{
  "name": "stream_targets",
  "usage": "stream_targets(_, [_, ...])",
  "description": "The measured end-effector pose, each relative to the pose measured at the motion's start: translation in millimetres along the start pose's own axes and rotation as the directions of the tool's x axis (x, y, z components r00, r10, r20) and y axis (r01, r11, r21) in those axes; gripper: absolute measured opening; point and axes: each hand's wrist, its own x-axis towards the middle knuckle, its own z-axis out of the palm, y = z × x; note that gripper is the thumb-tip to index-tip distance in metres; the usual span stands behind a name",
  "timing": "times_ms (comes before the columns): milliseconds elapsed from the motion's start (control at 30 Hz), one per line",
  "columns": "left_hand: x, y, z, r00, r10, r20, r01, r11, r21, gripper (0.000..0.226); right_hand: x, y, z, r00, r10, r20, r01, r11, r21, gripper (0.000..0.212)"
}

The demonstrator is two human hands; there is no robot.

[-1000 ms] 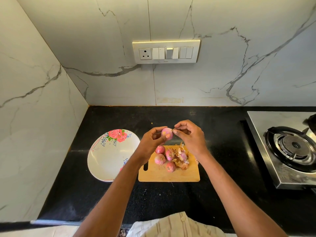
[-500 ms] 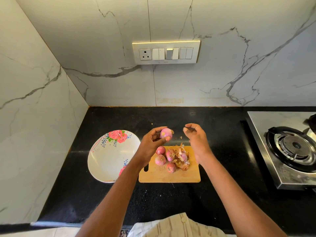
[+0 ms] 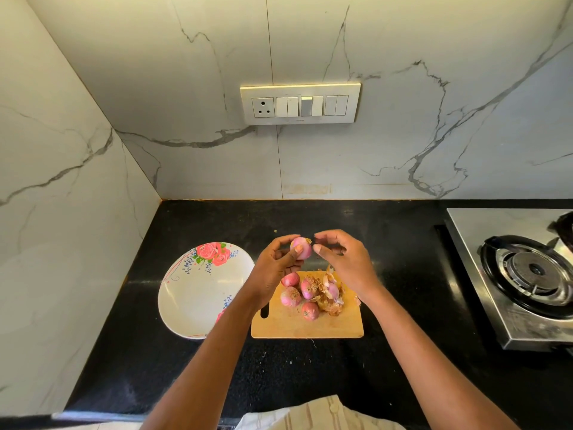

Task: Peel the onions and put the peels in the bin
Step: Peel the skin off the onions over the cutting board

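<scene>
Left hand is raised above the board, fingers and thumb curled around an onion. Right hand hovers just beside the onion, fingers curled; whether they pinch a peel cannot be determined. Peels lie on the board.

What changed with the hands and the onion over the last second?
The right hand pulled away rightward from the held onion, then came back close beside it. The left hand grips that onion as before. Onions, peels and cutting board unchanged.
</scene>
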Motion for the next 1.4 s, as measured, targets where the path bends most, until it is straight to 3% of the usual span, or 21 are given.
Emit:
stream_targets(267, [3,6,3,1.0,-0.006,0.026,0.006,1.0,0.02,0.034,3,-5,2,0.995,0.049,-0.093,-0.028,0.977,0.212,0.022])
stream_targets(433, [4,8,0,1.0,0.014,0.023,-0.016,0.996,0.093,0.032,3,-8,10,0.993,0.014,-0.116,-0.004,0.996,0.086,0.019])
stream_targets(667, [-2,2,6,0.998,-0.039,0.043,0.038,0.999,0.013,0.033,5,6,6,0.943,0.285,-0.172,-0.222,0.923,0.314,0.013])
stream_targets(967, [2,5,3,0.999,0.026,-0.047,-0.029,0.998,-0.064,0.033,-2,26,2,0.992,0.13,0.002,-0.129,0.986,-0.108,0.008])
stream_targets(1167, [4,6,4,0.996,0.064,-0.055,-0.064,0.998,0.003,0.045,2,8,-1,0.997,0.023,-0.07,-0.025,0.999,-0.029,0.008])
stream_targets(1400, [3,7,5,0.994,0.095,-0.047,-0.092,0.993,0.068,0.048,4,-9,-2,0.993,-0.113,-0.02,0.113,0.993,-0.027,0.017])
